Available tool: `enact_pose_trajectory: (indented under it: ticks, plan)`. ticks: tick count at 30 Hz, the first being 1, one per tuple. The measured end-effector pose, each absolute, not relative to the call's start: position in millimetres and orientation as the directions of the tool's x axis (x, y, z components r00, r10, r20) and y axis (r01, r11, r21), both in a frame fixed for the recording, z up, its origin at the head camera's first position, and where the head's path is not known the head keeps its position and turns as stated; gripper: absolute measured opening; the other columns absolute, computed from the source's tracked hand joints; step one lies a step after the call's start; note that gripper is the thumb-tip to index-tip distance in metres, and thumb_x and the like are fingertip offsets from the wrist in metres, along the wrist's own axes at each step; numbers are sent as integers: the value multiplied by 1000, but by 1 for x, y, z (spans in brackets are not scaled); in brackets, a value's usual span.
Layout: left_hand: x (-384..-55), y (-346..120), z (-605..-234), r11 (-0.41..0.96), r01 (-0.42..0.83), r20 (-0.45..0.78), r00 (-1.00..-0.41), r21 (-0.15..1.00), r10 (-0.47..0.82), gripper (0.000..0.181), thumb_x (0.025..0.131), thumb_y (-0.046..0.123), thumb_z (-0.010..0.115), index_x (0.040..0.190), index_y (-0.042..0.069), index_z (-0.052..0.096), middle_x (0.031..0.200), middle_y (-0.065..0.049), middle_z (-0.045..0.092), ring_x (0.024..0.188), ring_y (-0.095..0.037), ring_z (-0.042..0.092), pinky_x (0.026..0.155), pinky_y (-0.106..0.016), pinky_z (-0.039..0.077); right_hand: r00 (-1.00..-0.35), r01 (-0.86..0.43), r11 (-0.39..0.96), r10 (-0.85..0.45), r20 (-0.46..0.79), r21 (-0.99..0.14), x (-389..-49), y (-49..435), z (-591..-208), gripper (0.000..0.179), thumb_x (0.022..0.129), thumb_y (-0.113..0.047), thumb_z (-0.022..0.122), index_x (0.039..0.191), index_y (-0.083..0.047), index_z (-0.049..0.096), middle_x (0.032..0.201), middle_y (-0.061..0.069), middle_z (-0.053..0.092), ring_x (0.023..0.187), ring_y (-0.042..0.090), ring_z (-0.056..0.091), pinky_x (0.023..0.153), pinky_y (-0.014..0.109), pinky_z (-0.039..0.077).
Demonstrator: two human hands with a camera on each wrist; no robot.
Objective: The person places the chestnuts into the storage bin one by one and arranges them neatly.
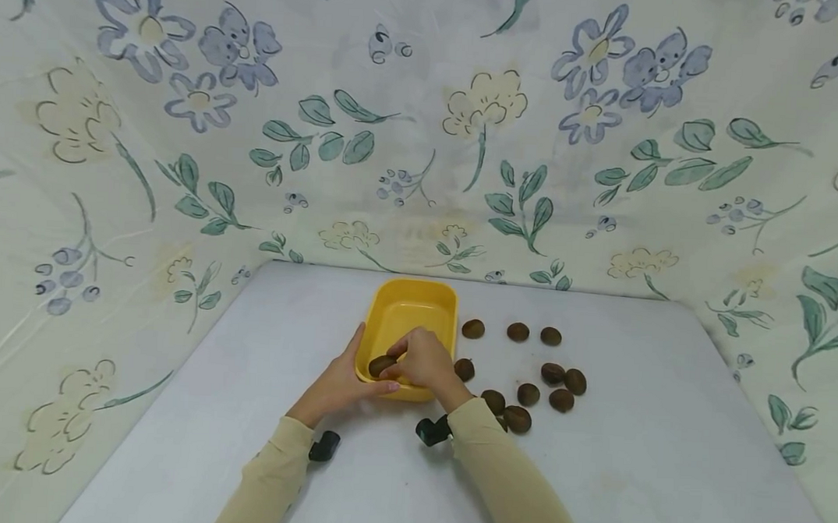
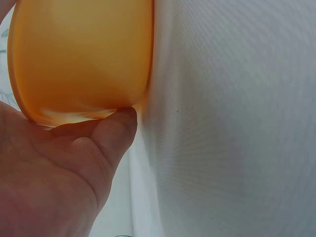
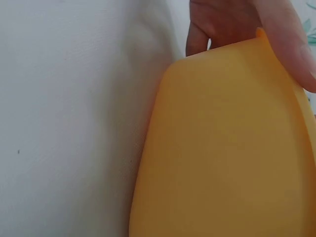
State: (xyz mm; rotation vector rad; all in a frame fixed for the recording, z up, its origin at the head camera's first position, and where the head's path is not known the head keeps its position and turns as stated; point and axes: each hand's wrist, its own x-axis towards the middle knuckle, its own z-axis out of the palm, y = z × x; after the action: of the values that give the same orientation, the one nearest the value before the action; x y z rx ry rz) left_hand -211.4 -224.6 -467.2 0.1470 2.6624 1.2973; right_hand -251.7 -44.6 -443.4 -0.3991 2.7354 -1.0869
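Observation:
A yellow plastic container (image 1: pixel 369 327) stands on the white table. My left hand (image 1: pixel 337 379) grips its near left corner, thumb over the near rim and fingers along the left side. The left wrist view shows that hand (image 2: pixel 54 168) against the container wall (image 2: pixel 84 54). Inside the near left part of the container, my right hand (image 1: pixel 425 363) pinches a brown oval kiwi (image 1: pixel 381 366) between thumb and fingers. Whether that kiwi touches the bottom I cannot tell. In the right wrist view the container's outer wall (image 3: pixel 222 143) fills much of the picture; the right hand is not visible there.
Several more kiwis lie loose to the right of the container, among them one beside its right wall (image 1: pixel 464 369), a far one (image 1: pixel 517 332) and a near one (image 1: pixel 517 419). Some are partly hidden by my right forearm. A flowered cloth (image 1: pixel 423 176) hangs behind the table.

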Motion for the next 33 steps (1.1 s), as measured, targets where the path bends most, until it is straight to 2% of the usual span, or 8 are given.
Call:
enact_pose_trajectory:
  ticks: [12,21,33]
  plan:
    - [-209,-224,-464,626,-12,-133,-980,780,147,136,77,64,83,167,18,-7,173,-18,20,149,-39,42,122,-64,34,-940,-225,771,-332,-75,-595,-248,-49,-443,27,79,-28,91,102,-17,85,102,-4,82,97,16,70,92,37,60]
    - [-211,-224,-464,628,1,-119,-982,778,150,136,77,63,83,167,16,-7,172,-18,23,144,-37,46,121,-63,36,-936,-213,780,-335,-105,-588,-249,-49,-441,24,78,-26,92,100,-17,85,96,-5,81,85,14,67,87,38,60]
    - [-211,-223,-466,630,0,-120,-982,777,148,137,77,63,83,167,13,-6,172,-21,23,147,-40,44,121,-64,36,-937,-215,783,-334,-102,-584,-247,-48,-443,29,79,-26,91,105,-15,83,103,-2,81,95,18,70,93,40,60]
